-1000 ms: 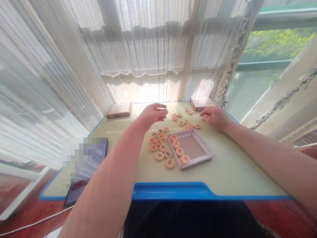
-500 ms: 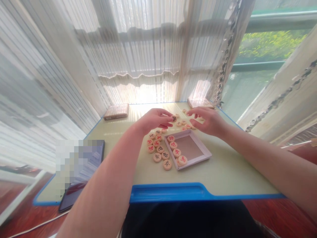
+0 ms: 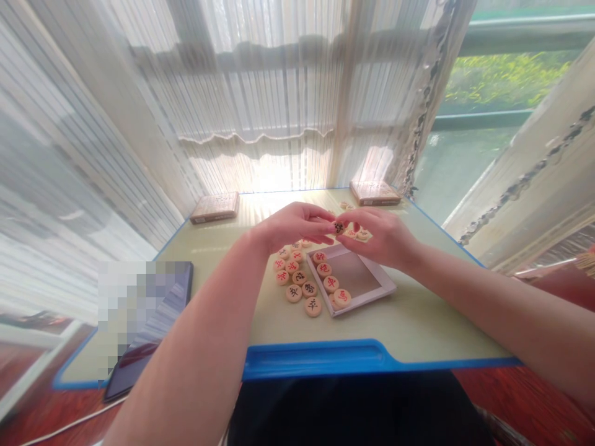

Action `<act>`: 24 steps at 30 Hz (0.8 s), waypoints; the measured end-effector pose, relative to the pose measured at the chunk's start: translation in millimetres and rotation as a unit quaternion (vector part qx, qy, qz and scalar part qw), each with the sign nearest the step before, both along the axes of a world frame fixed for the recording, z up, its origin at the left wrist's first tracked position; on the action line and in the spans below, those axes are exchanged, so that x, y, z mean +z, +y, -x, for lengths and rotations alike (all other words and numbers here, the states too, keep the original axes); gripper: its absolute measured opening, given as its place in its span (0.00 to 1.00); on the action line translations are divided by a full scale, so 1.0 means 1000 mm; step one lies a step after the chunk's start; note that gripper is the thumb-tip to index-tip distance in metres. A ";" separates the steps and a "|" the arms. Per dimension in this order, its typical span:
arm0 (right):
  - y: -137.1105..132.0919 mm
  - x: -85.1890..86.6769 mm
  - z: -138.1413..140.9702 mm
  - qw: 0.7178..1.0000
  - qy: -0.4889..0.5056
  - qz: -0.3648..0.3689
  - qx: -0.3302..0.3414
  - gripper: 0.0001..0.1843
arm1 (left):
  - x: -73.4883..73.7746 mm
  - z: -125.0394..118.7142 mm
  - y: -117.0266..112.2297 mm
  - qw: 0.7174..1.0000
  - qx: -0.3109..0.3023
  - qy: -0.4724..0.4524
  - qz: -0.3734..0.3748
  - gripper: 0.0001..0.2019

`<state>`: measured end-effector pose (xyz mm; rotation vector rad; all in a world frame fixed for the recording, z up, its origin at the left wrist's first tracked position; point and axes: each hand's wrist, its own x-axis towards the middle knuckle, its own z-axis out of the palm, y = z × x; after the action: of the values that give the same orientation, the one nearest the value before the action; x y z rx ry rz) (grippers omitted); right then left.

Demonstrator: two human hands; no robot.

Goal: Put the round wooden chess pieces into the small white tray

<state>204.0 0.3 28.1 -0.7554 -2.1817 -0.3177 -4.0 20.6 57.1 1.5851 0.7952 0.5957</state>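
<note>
Between my two hands, above the far edge of an open shallow box, is a round Chinese chess piece [image 3: 339, 228] with a black character. My left hand [image 3: 300, 224] pinches it from the left. Reaching in from the right, my right hand [image 3: 377, 234] has its thumb and fingertips closed about the same piece. The pale box tray [image 3: 383, 286] holds a row of red-marked pieces [image 3: 330, 284] along its left side. Left of the tray lie several loose red and black pieces [image 3: 293, 293]. Some pieces [image 3: 362, 235] farther back are partly hidden behind my right hand.
A flat box [image 3: 215, 207] lies at the table's far left corner, another flat box [image 3: 375, 192] at the far right. A dark tablet-like device [image 3: 153, 347] rests on the left edge. The table [image 3: 437, 328] has a blue rim; curtains [image 3: 260, 99] hang behind.
My right hand has moved left and its fingers have closed on the piece that my left hand holds. That piece has shifted slightly right. The view has shifted a little.
</note>
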 end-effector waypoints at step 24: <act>0.068 -0.031 -0.047 0.929 -0.011 0.226 -0.292 0.14 | -0.035 0.012 0.030 0.783 0.163 0.508 -0.321 0.17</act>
<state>251.2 68.3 -3.2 -1.6730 -2.0262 -0.1095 -15.6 50.4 22.6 2.4620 1.8427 0.1881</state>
